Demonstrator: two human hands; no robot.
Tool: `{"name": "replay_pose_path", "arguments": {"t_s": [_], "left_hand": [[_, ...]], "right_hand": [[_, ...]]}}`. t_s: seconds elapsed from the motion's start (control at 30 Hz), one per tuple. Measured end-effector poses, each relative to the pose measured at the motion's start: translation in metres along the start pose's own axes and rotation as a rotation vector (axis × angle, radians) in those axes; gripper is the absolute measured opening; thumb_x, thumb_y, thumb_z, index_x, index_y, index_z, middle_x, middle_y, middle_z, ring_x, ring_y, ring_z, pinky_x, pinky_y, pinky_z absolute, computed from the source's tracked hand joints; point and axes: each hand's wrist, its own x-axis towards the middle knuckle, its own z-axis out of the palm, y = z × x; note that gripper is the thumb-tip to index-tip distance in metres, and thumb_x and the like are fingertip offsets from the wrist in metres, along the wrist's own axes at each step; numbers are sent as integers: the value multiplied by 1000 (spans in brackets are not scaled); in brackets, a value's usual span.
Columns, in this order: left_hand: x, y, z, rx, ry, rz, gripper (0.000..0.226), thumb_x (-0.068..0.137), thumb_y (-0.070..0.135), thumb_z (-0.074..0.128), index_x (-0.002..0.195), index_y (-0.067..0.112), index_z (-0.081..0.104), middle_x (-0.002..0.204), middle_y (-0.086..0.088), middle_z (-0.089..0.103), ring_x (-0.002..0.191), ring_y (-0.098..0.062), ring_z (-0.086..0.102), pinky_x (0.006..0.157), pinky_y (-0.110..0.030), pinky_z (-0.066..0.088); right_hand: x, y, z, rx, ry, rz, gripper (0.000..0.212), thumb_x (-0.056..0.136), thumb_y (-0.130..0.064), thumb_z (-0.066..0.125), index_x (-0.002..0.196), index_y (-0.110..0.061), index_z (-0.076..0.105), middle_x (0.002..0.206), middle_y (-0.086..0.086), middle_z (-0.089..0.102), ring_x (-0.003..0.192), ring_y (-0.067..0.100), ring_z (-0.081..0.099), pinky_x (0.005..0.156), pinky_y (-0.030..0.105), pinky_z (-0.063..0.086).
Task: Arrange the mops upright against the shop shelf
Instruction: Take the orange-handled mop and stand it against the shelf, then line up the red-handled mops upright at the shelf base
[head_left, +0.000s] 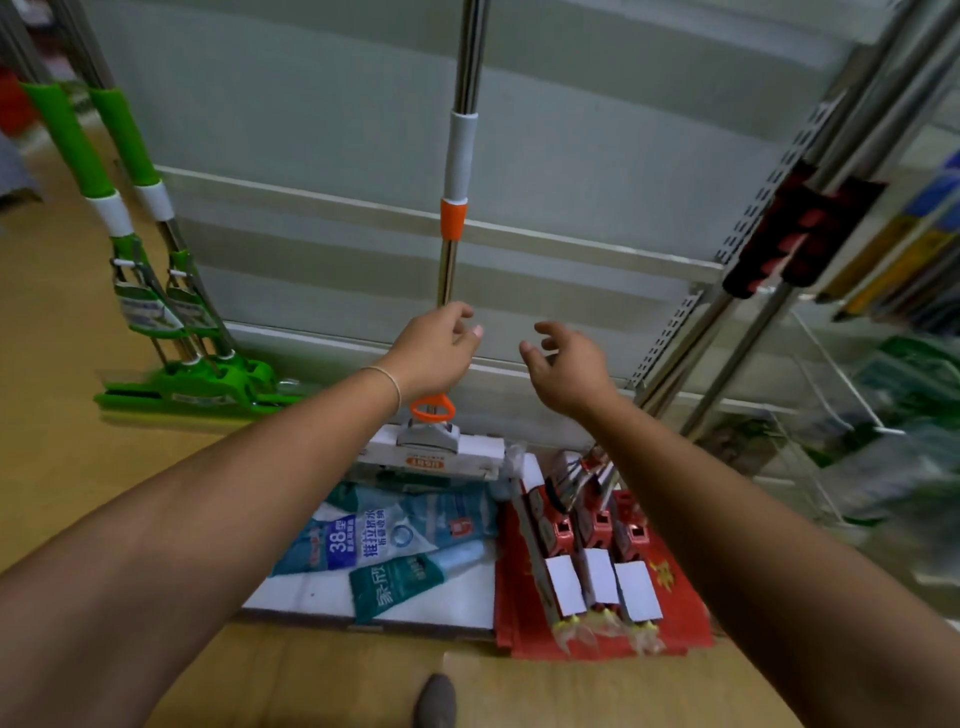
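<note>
A mop with a steel pole, a white grip and an orange collar (453, 215) stands upright against the pale shelf panel (322, 156), its white head on the floor. My left hand (434, 351) hovers in front of the pole, fingers apart, holding nothing. My right hand (569, 364) is open just to the right, also empty. Two green mops (135, 171) lean against the shelf's left end. Red-headed mops (592, 525) with black and red grips lean at the right, by the perforated upright (769, 192).
Packaged mop refills in blue and teal wrappers (384, 540) lie on a white board at the shelf's foot. A red mat (680, 613) lies under the red mop heads. A wire rack with blurred goods (893, 426) stands at right. My shoe tip (435, 701) is on the wooden floor.
</note>
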Motion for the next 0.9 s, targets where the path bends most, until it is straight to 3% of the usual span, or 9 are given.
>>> {"name": "replay_pose_path", "arguments": {"t_s": [0.33, 0.53, 0.6, 0.73, 0.9], "left_hand": [[-14, 69, 27, 68, -14, 145, 38, 99, 29, 49, 133, 12, 50, 116, -7, 62, 107, -24, 58, 96, -34, 46], [-4, 129, 78, 64, -8, 186, 37, 97, 27, 51, 131, 13, 52, 118, -6, 63, 107, -22, 59, 97, -33, 46], [0, 147, 102, 65, 1, 190, 33, 97, 26, 52, 127, 13, 56, 116, -6, 64, 106, -22, 60, 94, -30, 46], [4, 174, 154, 125, -38, 184, 24, 96, 23, 52, 114, 13, 65, 108, -6, 68, 98, -20, 61, 81, -23, 41], [5, 187, 207, 103, -81, 80, 29, 97, 21, 50, 125, 16, 58, 113, -2, 64, 98, -15, 58, 83, -25, 43]], "right_hand": [[-38, 30, -65, 31, 118, 18, 51, 97, -40, 56, 141, -16, 49, 134, 12, 59, 114, 25, 62, 97, 45, 53], [-39, 75, -120, 3, 183, -28, 49, 95, -40, 57, 137, -16, 54, 127, 11, 65, 108, 24, 66, 95, 36, 52], [-40, 94, -137, 11, 183, -54, 47, 95, -38, 58, 136, -14, 55, 122, 11, 67, 109, 24, 66, 94, 33, 51], [-41, 138, -163, 1, 141, -81, 45, 96, -37, 57, 135, -15, 56, 126, 10, 66, 108, 23, 66, 95, 40, 53], [-44, 193, -180, 38, 62, -28, 43, 97, -36, 57, 135, -16, 55, 126, 6, 64, 110, 19, 63, 88, 32, 54]]}}
